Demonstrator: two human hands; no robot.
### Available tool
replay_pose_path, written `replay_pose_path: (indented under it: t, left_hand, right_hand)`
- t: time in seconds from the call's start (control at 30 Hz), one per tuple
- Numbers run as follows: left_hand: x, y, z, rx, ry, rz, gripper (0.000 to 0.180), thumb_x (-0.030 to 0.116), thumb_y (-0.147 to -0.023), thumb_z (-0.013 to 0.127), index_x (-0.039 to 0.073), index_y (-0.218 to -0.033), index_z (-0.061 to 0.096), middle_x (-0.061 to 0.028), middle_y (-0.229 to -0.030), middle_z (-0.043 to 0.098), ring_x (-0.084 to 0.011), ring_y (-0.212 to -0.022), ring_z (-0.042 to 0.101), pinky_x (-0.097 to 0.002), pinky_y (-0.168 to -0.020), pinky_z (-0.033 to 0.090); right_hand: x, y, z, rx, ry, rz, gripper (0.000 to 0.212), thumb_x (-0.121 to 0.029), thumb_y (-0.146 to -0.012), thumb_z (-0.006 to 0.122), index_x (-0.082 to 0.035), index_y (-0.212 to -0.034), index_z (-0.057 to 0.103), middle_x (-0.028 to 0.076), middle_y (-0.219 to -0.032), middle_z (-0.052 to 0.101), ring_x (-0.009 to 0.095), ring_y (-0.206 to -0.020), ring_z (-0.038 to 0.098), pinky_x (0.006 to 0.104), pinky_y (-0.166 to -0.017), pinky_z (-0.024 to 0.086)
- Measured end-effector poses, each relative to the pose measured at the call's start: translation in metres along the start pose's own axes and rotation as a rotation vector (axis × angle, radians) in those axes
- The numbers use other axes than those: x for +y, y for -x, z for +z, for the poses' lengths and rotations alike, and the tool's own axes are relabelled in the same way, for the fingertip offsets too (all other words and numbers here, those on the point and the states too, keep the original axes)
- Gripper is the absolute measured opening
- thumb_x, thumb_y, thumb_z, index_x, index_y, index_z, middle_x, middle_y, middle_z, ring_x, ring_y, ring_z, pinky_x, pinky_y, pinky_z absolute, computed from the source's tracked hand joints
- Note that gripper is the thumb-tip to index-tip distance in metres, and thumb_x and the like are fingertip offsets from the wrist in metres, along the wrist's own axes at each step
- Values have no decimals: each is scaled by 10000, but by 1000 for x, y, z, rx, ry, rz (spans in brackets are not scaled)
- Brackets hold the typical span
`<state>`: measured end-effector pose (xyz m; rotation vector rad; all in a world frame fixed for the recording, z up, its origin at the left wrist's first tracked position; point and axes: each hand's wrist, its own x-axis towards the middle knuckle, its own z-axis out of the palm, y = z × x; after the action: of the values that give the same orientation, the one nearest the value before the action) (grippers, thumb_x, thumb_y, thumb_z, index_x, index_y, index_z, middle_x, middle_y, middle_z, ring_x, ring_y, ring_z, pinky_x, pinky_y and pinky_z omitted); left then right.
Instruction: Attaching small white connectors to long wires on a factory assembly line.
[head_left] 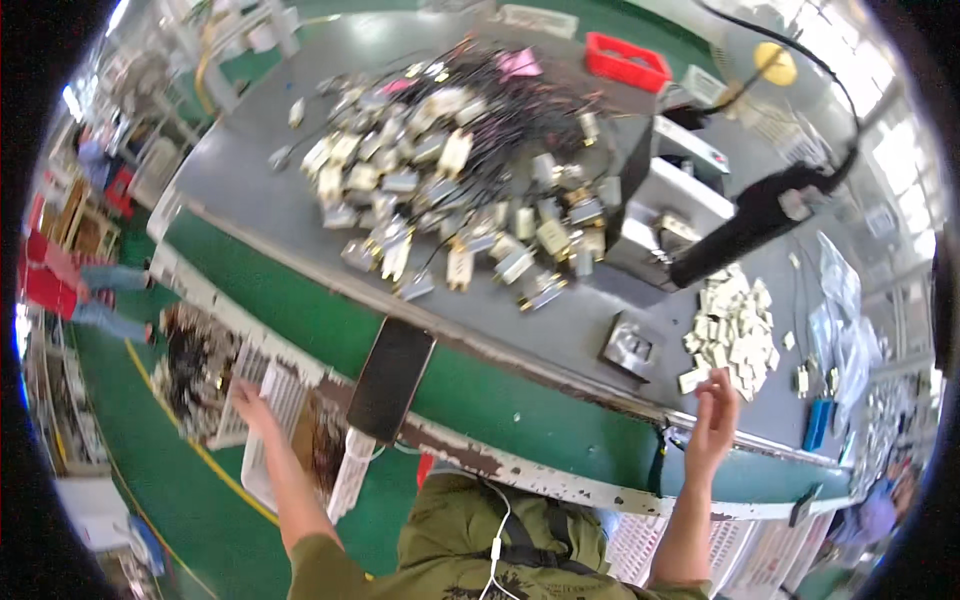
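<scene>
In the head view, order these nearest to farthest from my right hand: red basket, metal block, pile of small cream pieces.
From your right hand:
1. Pile of small cream pieces: just beyond the hand.
2. Metal block: to the hand's left.
3. Red basket: farthest, near the view's top.

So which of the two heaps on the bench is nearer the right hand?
The small heap of cream pieces, just beyond the right hand; the bigger heap, with dark cables, lies farther left.

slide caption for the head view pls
Left hand near a white basket, right hand by small cream parts, with wired connectors heaped on the gray bench.
</scene>
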<state>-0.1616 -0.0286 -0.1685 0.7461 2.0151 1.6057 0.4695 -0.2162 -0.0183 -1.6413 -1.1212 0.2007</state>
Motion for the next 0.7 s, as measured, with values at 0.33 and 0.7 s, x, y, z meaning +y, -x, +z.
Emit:
replay_pose_path:
  t: [0.33, 0.7]
  left_hand:
    - [262, 182, 215, -845, -625, 1208, 353, 227, -812, 726, 39, -1082, 596, -133, -1043, 645, -308, -985, 606, -410, -860, 478]
    - [277, 215, 212, -947, -536, 985, 228, 151, -806, 704, 41, -963, 580, -83, -836, 589, -214, -755, 599, -326, -693, 486]
  right_hand:
    - [-6, 20, 24, 12, -82, 28, 539, 91, -918, 519, -55, -1421, 390, 118, -1215, 564, 132, -890, 590, 273, -830, 484]
    - [-40, 9, 30, -149, -103, -45, 347, 93, -897, 549, -17, -1226, 551, 123, -1083, 623, 169, -845, 648, 280, -766, 520]
